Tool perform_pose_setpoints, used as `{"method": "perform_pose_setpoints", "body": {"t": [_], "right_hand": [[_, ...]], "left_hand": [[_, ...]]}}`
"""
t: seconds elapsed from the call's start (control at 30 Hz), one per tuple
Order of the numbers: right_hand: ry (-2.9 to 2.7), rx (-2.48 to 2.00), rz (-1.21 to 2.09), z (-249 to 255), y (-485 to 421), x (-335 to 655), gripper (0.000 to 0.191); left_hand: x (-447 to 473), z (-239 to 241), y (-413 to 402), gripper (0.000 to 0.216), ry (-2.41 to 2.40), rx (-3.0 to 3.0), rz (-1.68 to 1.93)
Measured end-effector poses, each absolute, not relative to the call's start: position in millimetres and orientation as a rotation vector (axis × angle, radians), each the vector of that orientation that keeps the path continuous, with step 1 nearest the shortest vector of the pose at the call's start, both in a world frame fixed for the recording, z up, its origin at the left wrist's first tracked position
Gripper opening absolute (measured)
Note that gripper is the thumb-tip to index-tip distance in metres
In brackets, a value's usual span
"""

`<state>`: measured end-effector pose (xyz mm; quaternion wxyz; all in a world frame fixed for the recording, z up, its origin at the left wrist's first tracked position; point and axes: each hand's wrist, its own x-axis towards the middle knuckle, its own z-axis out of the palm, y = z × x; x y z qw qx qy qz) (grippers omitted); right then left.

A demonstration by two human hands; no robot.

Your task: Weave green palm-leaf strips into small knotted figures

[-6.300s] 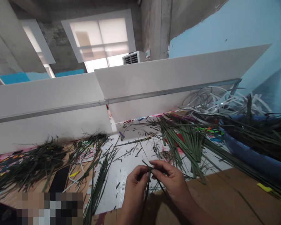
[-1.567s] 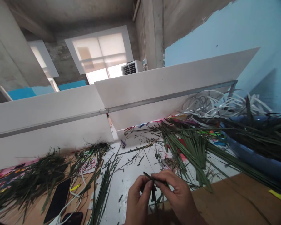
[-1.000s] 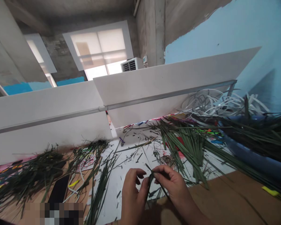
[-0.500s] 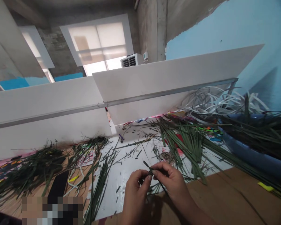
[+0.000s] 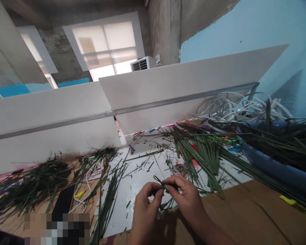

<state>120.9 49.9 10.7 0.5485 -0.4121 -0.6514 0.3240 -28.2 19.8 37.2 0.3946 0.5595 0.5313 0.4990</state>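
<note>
I hold a green leaf strip (image 5: 159,181) up over the near middle of the white surface (image 5: 139,185). My left hand (image 5: 148,200) has it pinched between thumb and finger. My right hand (image 5: 185,194) pinches it too, just beside the left one, so both are narrow at the tips. The end of the strip makes a small loop that sticks out on the far side of my fingers.

Little green bits (image 5: 151,166) are dropped all over the surface, far from me. To the right of them is a big fan of long green leaves (image 5: 211,160). Farther right sits a blue tub (image 5: 267,165) with more leaves in it. White bands (image 5: 226,105) lie in a curly heap on the far right, in front of a white board (image 5: 193,78).

On my left is a thin bunch of leaves (image 5: 109,199). Past it are a black phone (image 5: 63,202), a yellow bit (image 5: 80,193) and a messy green pile (image 5: 46,178). A brown sheet (image 5: 232,207) is near me on the right.
</note>
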Motion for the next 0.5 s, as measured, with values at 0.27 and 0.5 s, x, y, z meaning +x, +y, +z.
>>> {"method": "perform_pose_setpoints", "body": {"t": [0.27, 0.5], "right_hand": [[-1.524, -0.979, 0.934, 14.2, 48.0, 120.5, 0.014], [-1.529, -0.985, 0.929, 15.0, 47.1, 120.4, 0.014]], "left_hand": [[-32.0, 35.7, 23.5, 0.018, 1.358, 1.372, 1.287], [-32.7, 34.3, 23.3, 0.017, 1.372, 1.424, 1.285]]}}
